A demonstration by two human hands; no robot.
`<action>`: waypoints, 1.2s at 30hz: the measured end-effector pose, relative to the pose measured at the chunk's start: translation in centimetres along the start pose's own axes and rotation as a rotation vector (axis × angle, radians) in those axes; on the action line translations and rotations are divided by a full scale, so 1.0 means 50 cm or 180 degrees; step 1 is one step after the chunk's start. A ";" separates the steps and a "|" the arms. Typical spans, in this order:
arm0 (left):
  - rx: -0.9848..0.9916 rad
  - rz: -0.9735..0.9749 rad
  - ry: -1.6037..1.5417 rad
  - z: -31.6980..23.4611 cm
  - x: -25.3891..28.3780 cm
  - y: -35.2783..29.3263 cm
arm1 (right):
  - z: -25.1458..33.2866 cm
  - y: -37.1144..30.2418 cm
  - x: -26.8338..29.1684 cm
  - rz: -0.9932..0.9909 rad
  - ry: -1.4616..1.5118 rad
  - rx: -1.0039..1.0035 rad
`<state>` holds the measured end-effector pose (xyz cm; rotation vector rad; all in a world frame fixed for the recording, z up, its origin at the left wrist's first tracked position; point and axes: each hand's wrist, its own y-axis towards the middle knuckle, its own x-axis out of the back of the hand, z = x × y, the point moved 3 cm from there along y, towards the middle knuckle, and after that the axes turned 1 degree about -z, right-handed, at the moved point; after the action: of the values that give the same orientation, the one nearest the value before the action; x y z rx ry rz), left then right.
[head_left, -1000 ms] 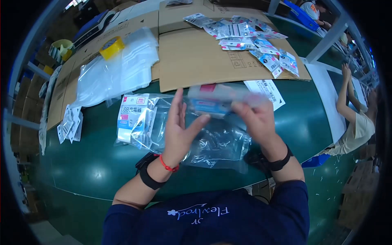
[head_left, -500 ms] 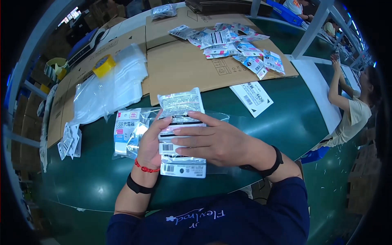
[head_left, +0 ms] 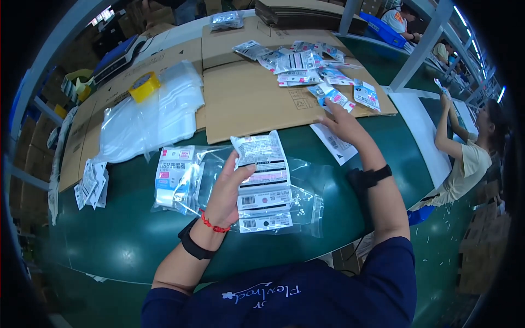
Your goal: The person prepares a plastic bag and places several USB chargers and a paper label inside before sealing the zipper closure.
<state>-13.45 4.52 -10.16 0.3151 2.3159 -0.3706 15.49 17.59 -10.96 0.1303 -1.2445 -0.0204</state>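
Note:
My left hand (head_left: 224,191) is closed round a short stack of flat clear packets (head_left: 264,183), overlapped in steps, their white printed backs and barcodes facing up. Under and beside this stack a clear plastic bag (head_left: 309,205) lies on the green table. Left of my hand is another bagged group of packets (head_left: 174,177), showing white, blue and pink fronts. At the heap's near edge my right hand (head_left: 347,128) reaches out, thumb and forefinger apart, fingertips at a blue-and-white packet (head_left: 333,97). Behind it lies the loose heap of similar packets (head_left: 298,63) on cardboard.
Flat cardboard (head_left: 235,109) covers the far table. Clear bags (head_left: 153,120) lie on it under a yellow tape roll (head_left: 145,87). White cards (head_left: 93,186) stand at the left, and a printed white card (head_left: 334,145) lies near my right hand. A co-worker (head_left: 465,142) is at right.
My right hand has left the stack and moved up and right to the packet heap. My left hand keeps holding the stack, now slightly further right in view.

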 end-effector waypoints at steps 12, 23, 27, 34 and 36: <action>0.0060 0.0145 0.0038 0.001 0.000 -0.005 | -0.026 0.073 0.060 -0.0880 0.0454 -0.0204; -0.0095 0.0188 0.0076 -0.003 -0.008 -0.010 | 0.079 0.101 -0.017 -0.0263 -0.0276 -0.0791; -0.0145 0.0129 0.0077 -0.013 0.005 -0.023 | 0.098 0.073 -0.011 -0.0033 0.0071 -0.0415; -0.0253 0.0262 -0.0159 -0.032 0.018 -0.028 | 0.145 -0.003 0.030 0.0592 0.0634 0.0408; -0.0342 0.0257 -0.0182 -0.040 0.023 -0.033 | 0.197 -0.071 0.070 0.0005 0.1708 0.0946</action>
<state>-16.09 3.84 -9.35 0.3394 2.2498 -0.2115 7.51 12.89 -4.96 0.3677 -0.7047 0.1908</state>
